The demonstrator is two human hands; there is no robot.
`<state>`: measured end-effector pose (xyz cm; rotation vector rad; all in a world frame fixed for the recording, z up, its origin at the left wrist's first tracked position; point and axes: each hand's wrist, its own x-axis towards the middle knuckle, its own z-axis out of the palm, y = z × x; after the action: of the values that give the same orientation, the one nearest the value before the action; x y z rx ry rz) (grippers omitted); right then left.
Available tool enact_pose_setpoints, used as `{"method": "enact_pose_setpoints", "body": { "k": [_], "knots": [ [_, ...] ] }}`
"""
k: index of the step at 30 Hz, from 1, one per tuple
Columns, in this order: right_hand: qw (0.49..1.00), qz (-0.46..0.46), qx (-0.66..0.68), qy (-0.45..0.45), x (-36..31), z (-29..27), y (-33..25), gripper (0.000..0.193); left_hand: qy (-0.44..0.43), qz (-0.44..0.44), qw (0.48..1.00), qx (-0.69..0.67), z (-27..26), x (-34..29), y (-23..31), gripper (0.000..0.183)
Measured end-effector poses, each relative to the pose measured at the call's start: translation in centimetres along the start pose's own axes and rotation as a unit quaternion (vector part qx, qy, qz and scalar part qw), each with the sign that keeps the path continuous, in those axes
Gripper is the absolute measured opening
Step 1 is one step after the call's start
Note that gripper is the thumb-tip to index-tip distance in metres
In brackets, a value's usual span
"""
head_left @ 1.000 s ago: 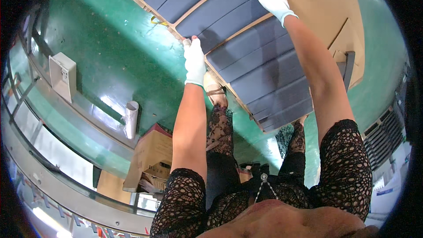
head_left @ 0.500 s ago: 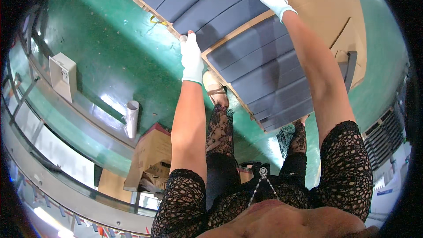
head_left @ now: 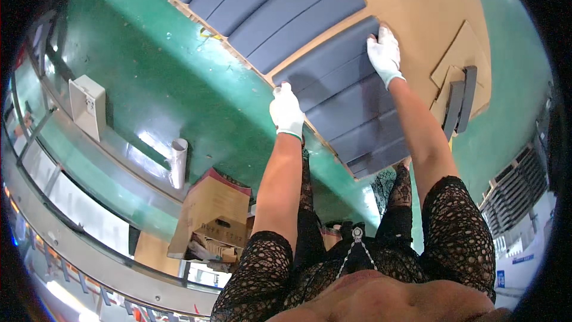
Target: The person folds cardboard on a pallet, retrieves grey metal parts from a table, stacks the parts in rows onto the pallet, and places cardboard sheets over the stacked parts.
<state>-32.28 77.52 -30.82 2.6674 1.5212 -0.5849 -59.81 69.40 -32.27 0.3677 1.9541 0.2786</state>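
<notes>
Blue-grey slat-like strips lie side by side in two groups, a far group (head_left: 238, 9) and a near group (head_left: 363, 122), with a narrow gap between them. My left hand (head_left: 287, 111), in a white glove, has its fingers closed at the left end of the near group's farthest strip (head_left: 328, 50). At that strip's right end, my right hand (head_left: 384, 56), also white-gloved, holds the corner with its fingertips bent over it. The strips rest on a brown cardboard sheet (head_left: 426, 0); the undersides of both hands' grips are hidden.
Two dark curved pieces (head_left: 462, 98) and a loose cardboard scrap (head_left: 456, 53) lie on the sheet's right. Down left are an open carton (head_left: 211, 209), a wrapped white roll (head_left: 178, 161) and a pale bin (head_left: 86, 107) beside a curved metal rail. The floor (head_left: 143, 53) is green.
Both hands have come nearer to me, from the ends of a strip in the far group to the ends of the near group's farthest strip. My right arm uncovers more of the dark pieces.
</notes>
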Motion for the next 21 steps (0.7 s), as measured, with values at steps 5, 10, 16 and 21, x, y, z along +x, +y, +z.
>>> {"method": "enact_pose_setpoints", "body": {
  "k": [5,10,16,21],
  "knots": [
    [0.999,0.022,0.005,-0.025,0.8,-0.5,-1.0,0.050,-0.058,0.001,0.976,-0.212,0.1,-0.7,1.2,0.040],
    [1.000,0.014,-0.003,-0.027,1.1,0.0,-0.9,0.051,-0.025,-0.060,0.981,-0.184,-0.2,-0.4,3.5,0.030],
    [0.997,-0.004,0.024,-0.067,1.1,-1.1,-2.2,0.052,0.009,-0.049,0.952,-0.301,0.2,0.4,2.8,0.027],
    [0.996,-0.062,0.042,-0.053,2.1,0.0,-0.7,0.056,-0.040,-0.022,0.957,-0.288,0.8,-0.8,3.8,0.035]
  ]
}}
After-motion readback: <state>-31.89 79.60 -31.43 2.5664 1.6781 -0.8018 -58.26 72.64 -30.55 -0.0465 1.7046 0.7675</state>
